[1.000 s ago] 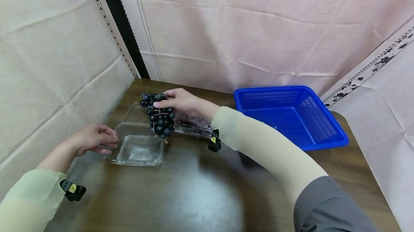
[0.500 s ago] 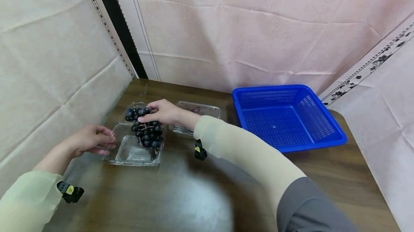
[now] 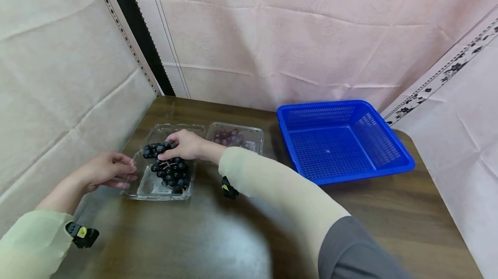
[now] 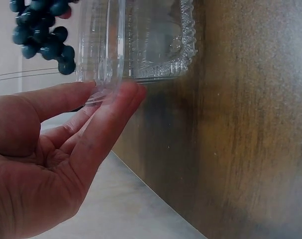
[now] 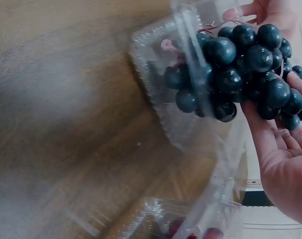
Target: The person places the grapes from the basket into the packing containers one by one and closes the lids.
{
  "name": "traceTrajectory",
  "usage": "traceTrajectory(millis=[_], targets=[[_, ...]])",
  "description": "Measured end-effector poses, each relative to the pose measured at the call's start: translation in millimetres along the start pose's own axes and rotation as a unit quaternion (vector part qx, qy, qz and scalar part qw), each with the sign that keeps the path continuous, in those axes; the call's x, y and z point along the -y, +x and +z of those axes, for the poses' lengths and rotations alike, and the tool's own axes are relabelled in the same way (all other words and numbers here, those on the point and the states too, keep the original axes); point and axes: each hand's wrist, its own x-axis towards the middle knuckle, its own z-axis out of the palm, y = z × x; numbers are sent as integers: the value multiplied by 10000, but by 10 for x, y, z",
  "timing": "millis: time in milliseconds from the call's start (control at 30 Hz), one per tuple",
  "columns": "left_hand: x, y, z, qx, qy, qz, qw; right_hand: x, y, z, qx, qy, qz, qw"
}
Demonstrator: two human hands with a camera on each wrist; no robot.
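My right hand (image 3: 183, 144) grips a bunch of dark grapes (image 3: 171, 173) near its upper end. The bunch is partly inside an open clear plastic container (image 3: 149, 190); in the right wrist view its lower grapes (image 5: 185, 99) show through the clear wall. At the container's left side is my left hand (image 3: 110, 170). In the left wrist view, the left thumb and fingers (image 4: 98, 129) hold the edge of the clear plastic between them. Whether the grapes touch the container's bottom cannot be told.
Right of the open container lies another clear container (image 3: 254, 136) with reddish grapes (image 3: 229, 136) in it. A blue plastic basket (image 3: 327, 158) stands at the back right of the wooden table (image 3: 218, 244). Pale cloth (image 3: 241, 54) hangs behind and at both sides.
My right hand has carried the dark grapes left and down into the open container. The reddish grapes, earlier covered by the arm, now show. The left hand has stayed at the container's side.
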Motion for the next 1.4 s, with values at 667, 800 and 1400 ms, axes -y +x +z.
traceTrajectory(millis=[667,800,1400], targets=[[29,31,-8,-6,-53,-12,10000,-37,112,156,585,-559,-183,9966],[38,41,-14,-15,-123,-24,9999,-25,100,151,737,-452,-212,9960],[32,47,-5,12,-196,-30,9998,75,186,151,1306,-1782,-187,9751]])
